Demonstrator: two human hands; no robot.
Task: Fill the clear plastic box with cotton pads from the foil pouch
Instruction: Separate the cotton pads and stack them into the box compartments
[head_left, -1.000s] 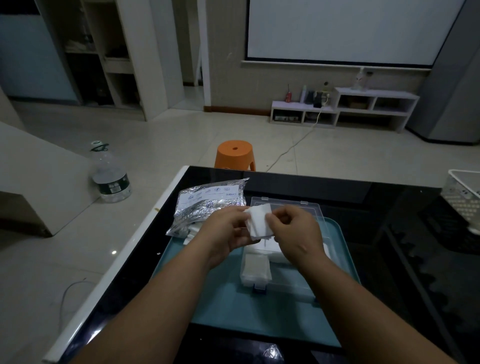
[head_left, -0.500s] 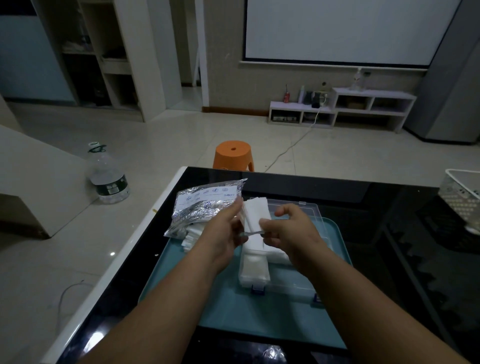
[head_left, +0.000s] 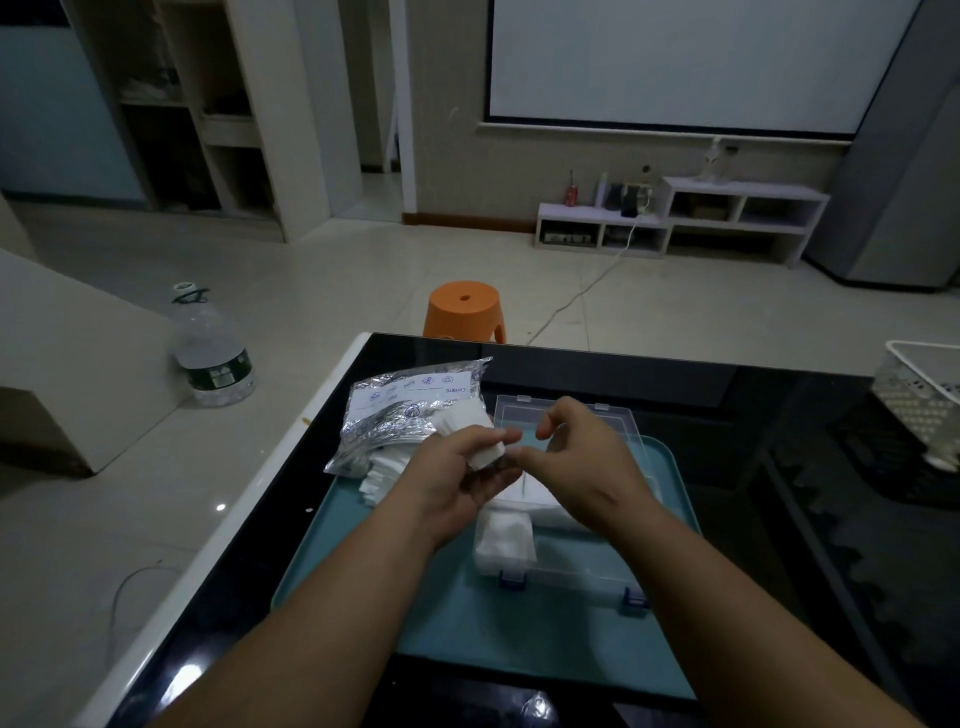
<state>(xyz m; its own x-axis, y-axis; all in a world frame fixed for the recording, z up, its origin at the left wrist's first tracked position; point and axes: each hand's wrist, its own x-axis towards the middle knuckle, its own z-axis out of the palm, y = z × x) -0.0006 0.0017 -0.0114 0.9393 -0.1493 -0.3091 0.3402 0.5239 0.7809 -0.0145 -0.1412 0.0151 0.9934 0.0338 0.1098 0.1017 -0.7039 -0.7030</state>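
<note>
White cotton pads (head_left: 485, 451) fanned, stacked.

Arms: we see both forearms bare to the bottom frame edge; no sleeve in view.
Left hand (head_left: 457, 486): we note bare fingers, no glove.
Right hand (head_left: 582, 467): bare likewise, short nails showing.
Wrists: we spot no watch, band or marking.

A glossy black table (head_left: 701, 395) bears a teal tray (head_left: 467, 634) and, seemingly, a white basket (head_left: 919, 384).

Left hand (head_left: 457, 478) curled in a closed grip; right hand (head_left: 576, 467) beside it, fingers loosely parted.
</note>
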